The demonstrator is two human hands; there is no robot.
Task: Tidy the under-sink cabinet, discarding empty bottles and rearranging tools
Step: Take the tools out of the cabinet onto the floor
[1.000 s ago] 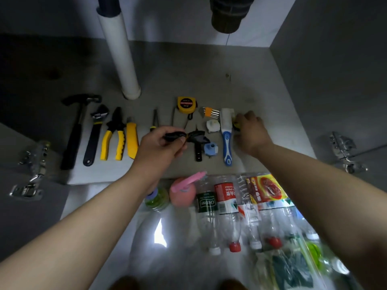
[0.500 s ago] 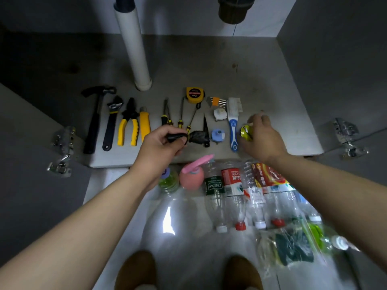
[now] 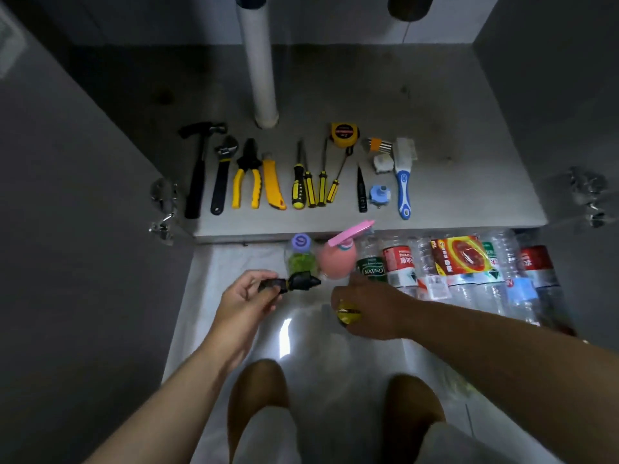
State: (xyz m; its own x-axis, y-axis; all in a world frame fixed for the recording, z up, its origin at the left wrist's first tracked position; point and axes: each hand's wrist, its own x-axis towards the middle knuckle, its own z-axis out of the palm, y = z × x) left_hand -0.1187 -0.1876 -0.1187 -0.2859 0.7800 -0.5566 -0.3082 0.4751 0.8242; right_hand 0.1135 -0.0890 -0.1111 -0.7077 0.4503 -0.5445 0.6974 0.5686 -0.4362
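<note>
Tools lie in a row on the cabinet floor [image 3: 469, 182]: hammer [image 3: 198, 169], wrench [image 3: 222, 175], yellow pliers [image 3: 248, 175], yellow utility knife [image 3: 273, 182], several screwdrivers [image 3: 311, 187], tape measure [image 3: 344, 134], blue-handled brush [image 3: 403, 177]. Empty plastic bottles [image 3: 465, 262] lie side by side on the tiled floor below the cabinet edge. My left hand [image 3: 246, 301] pinches a small black tool [image 3: 294, 283] in front of the cabinet. My right hand [image 3: 368, 309] curls round a small yellow round object [image 3: 348, 314] over the floor.
A white drain pipe [image 3: 259, 61] stands at the back of the cabinet. Metal door hinges sit at the left [image 3: 164, 205] and right [image 3: 589, 195] sides. A pink-capped bottle [image 3: 338, 259] and a green one [image 3: 299, 259] lie near my hands. My knees show below.
Both hands have pulled back out of the cabinet to above the tiled floor, the left carrying the black tool, the right carrying the yellow object. The view has moved back.
</note>
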